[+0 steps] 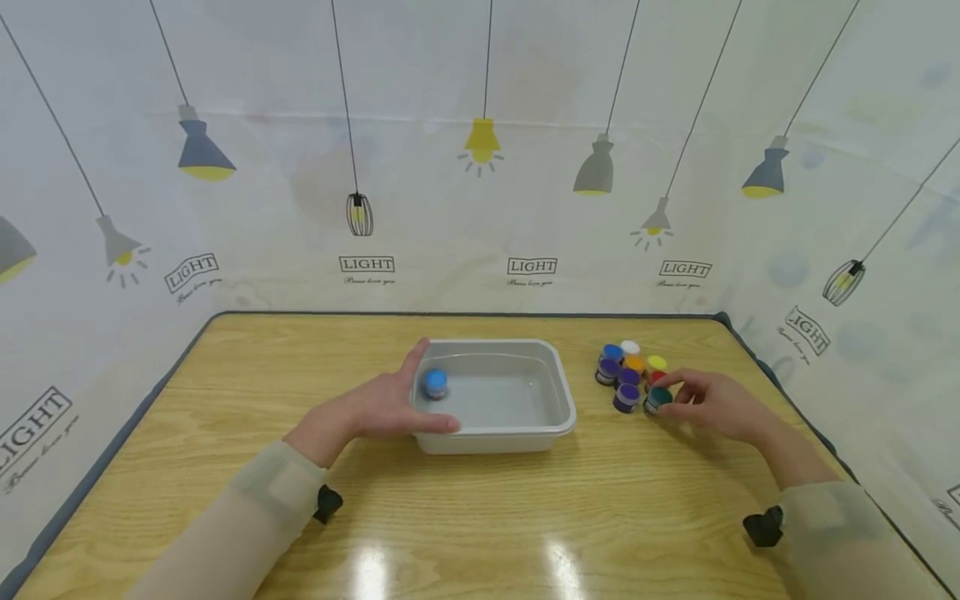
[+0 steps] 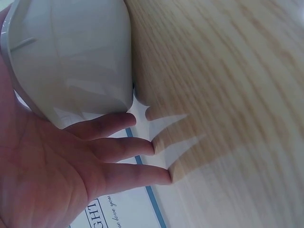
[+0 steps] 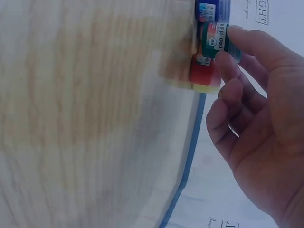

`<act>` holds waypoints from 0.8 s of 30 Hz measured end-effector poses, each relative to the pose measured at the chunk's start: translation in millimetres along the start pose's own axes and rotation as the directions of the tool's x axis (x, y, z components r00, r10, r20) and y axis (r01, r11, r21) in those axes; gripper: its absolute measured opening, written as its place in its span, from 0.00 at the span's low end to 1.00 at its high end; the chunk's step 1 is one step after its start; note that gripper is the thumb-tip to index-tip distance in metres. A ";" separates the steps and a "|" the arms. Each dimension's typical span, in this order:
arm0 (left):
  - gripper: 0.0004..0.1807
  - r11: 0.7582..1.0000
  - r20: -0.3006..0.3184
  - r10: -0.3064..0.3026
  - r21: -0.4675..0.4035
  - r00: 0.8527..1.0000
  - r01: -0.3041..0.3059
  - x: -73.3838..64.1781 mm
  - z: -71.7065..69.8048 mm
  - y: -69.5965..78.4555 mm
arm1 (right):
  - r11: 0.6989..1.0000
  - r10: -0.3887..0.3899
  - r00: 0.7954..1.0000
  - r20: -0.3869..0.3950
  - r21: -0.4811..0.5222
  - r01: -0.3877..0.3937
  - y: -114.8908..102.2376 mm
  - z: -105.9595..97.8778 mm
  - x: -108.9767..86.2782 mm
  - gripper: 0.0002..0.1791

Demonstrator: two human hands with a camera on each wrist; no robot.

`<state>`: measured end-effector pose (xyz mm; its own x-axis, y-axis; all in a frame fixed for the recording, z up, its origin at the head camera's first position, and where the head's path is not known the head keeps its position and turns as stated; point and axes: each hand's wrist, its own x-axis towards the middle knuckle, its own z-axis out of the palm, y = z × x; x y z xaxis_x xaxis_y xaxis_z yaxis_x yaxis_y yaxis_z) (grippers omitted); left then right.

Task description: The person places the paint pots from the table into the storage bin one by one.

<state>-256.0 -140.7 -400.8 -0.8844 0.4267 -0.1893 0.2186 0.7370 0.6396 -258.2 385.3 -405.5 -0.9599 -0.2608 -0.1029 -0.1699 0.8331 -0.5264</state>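
A grey-white plastic tub (image 1: 491,446) stands near the middle of the wooden table. My left hand (image 1: 375,407) rests against its left end, thumb along the front rim and fingers straight. In the left wrist view the straight fingers (image 2: 137,175) spread beside the tub's outer wall (image 2: 90,61). One small paint jar with a light blue lid (image 1: 436,382) sits inside the tub at the left. My right hand (image 1: 712,404) pinches a dark green paint jar (image 1: 658,401) between thumb and forefinger, at the near right of a jar cluster. A red jar (image 3: 203,71) is right beside it.
The cluster holds several more jars: purple (image 1: 626,398), blue (image 1: 612,353), white (image 1: 630,347), orange (image 1: 634,363) and yellow (image 1: 656,364). Behind the table (image 1: 480,508) and at both sides hangs a white cloth (image 1: 435,75) printed with lamps.
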 end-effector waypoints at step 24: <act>0.80 1.000 0.008 -0.005 -0.010 1.000 0.006 1.5 0.1 0.1 | 0.982 -0.188 0.967 -0.170 -0.018 0.188 -79.4 0.6 8.6 0.23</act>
<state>-257.2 -139.9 -401.1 -0.8822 0.4269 -0.1989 0.2096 0.7340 0.6460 -252.9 316.6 -365.0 -0.9345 -0.3260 0.1430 -0.3511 0.7780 -0.5210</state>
